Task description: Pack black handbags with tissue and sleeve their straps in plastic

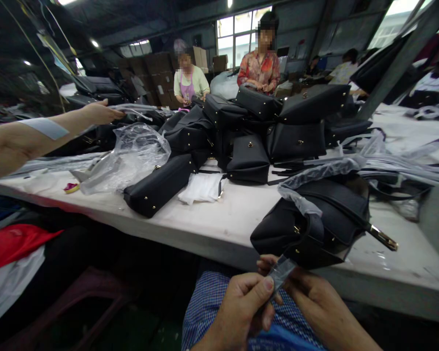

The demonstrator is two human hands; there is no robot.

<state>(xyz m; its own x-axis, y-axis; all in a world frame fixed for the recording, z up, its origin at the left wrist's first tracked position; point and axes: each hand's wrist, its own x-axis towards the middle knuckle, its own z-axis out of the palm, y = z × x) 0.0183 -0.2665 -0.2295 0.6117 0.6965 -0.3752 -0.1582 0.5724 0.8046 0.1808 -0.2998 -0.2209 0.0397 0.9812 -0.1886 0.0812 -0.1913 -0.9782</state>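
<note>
My left hand [243,297] pinches a narrow piece of clear plastic wrap [281,274] between thumb and fingers; something greyish shows through it. Opposite, my right hand [312,292] is curled round the far side of the same plastic, its fingers partly hidden behind it. Just beyond both hands, a black handbag [332,209] lies tilted at the table edge. A band of crumpled clear plastic [303,197] wraps its handle, and a strap with a gold-coloured clasp [384,237] reaches out to the right. Blue checked cloth [212,302] covers my lap.
A pile of black handbags [249,156] fills the middle of the white table [227,224]. A clear plastic bag [131,156] and a white packet [200,189] lie nearby. A co-worker's arm [58,124] reaches in from the left holding pale strips. Two people stand across the table.
</note>
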